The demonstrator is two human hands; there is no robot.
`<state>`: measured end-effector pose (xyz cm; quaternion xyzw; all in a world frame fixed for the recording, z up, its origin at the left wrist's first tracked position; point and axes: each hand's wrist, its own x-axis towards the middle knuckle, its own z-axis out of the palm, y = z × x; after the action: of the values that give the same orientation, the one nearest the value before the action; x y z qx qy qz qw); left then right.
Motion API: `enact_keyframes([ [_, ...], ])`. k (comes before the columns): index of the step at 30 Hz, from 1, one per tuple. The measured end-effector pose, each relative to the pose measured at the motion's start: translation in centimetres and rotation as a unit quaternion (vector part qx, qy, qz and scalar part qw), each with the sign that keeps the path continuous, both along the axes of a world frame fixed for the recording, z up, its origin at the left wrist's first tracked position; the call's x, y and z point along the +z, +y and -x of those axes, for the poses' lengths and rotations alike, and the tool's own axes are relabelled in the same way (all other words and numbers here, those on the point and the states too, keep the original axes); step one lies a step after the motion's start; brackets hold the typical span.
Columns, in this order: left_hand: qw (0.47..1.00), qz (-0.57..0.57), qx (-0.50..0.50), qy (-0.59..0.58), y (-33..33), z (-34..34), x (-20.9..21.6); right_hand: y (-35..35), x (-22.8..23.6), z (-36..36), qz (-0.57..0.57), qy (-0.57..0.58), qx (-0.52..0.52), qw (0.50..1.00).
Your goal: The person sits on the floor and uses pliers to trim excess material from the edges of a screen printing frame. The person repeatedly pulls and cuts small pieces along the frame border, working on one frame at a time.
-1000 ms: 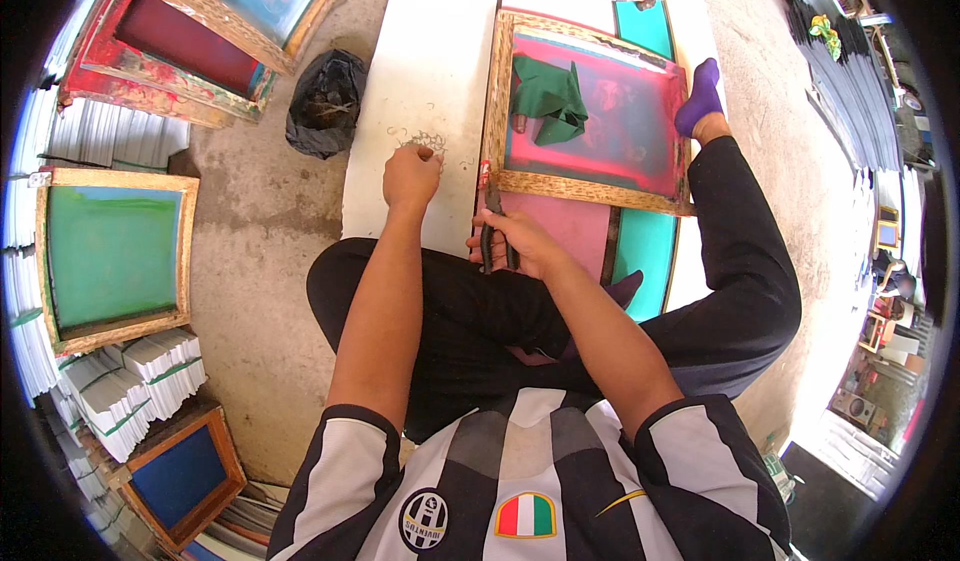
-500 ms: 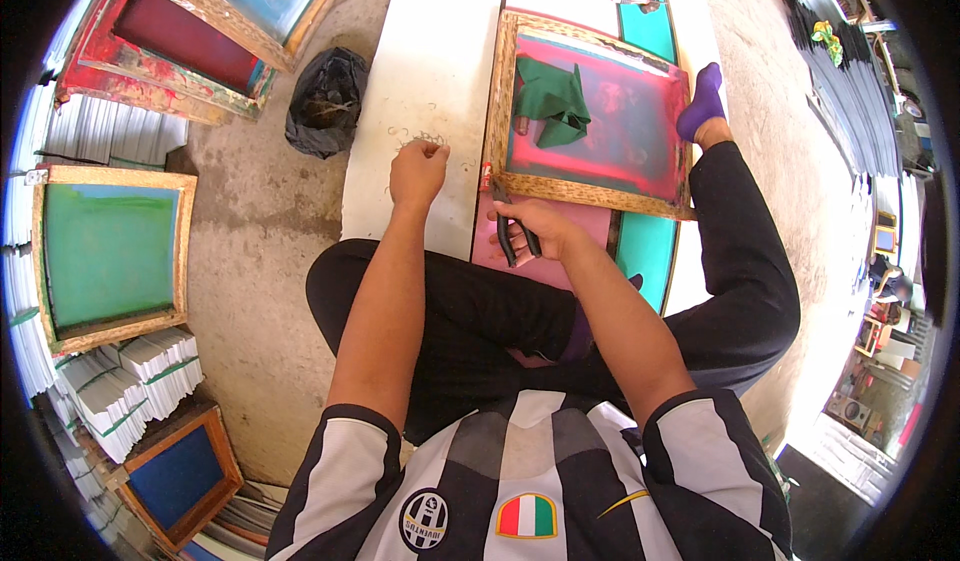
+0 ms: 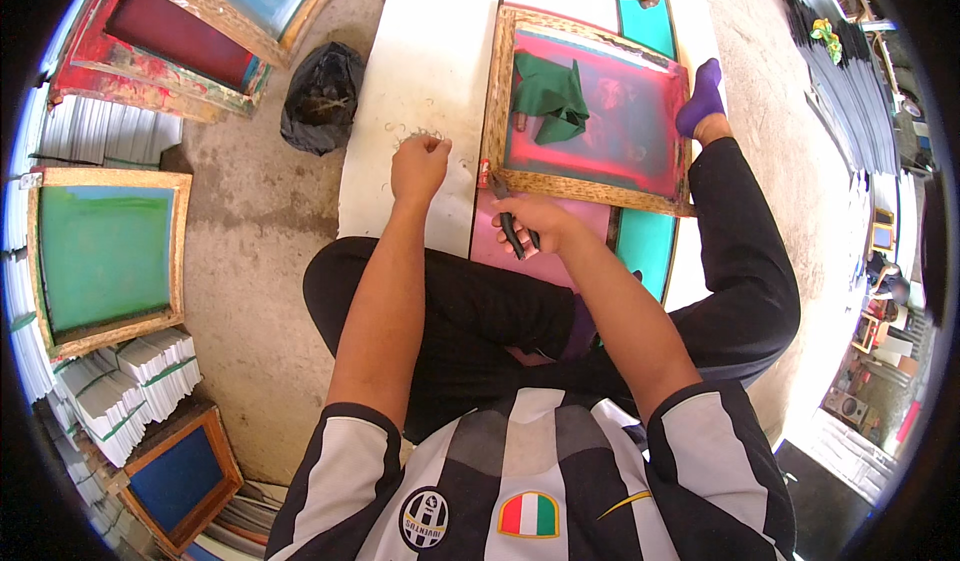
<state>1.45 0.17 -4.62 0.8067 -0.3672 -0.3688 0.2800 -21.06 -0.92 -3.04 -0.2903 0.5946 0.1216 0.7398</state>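
My left hand [image 3: 419,169] is closed with its fingertips down at a scatter of small curved metal bits [image 3: 420,134] on the white board [image 3: 395,206]. What it pinches, if anything, is hidden. In my right hand [image 3: 533,219] is a pair of pliers [image 3: 509,230] with black handles, its jaws toward the near left corner of a wood-framed printing screen [image 3: 590,192]. The screen's mesh is stained pink, and a crumpled green cloth [image 3: 553,101] lies on it. A small red-and-white item [image 3: 484,173] sits beside that corner.
A black plastic bag [image 3: 322,96] stands on the floor left of the board. More framed screens [image 3: 110,256] and stacks of white sheets [image 3: 130,386] line the left side. My purple-socked foot [image 3: 703,99] rests right of the screen. Another hand [image 3: 648,1] shows at the top.
The pliers in my right hand have turned, and my fingers have closed more around the handles. My left hand stays at the small metal bits.
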Motion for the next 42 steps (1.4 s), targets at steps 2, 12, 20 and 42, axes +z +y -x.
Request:
enact_keyframes([
  [2, 1.0, 0.015, -0.005, -0.007, 0.1, 0.1, -0.1, 1.4, 0.0, -0.7, 0.111, 0.04, 0.041, 0.992],
  [12, 0.996, 0.06, -0.057, 0.015, 0.6, 0.3, -0.6, 5.9, -0.2, -3.6, 0.437, 0.2, 0.108, 0.87],
  [20, 0.966, -0.044, -0.142, 0.213, 1.4, 0.1, 0.5, 6.2, 0.5, -4.7, 0.431, 0.106, 0.14, 0.885],
  [42, 0.944, 0.167, -0.263, -0.11, 1.9, 2.9, 1.3, 4.6, 0.4, 2.0, 0.275, -0.012, 0.027, 0.961],
])
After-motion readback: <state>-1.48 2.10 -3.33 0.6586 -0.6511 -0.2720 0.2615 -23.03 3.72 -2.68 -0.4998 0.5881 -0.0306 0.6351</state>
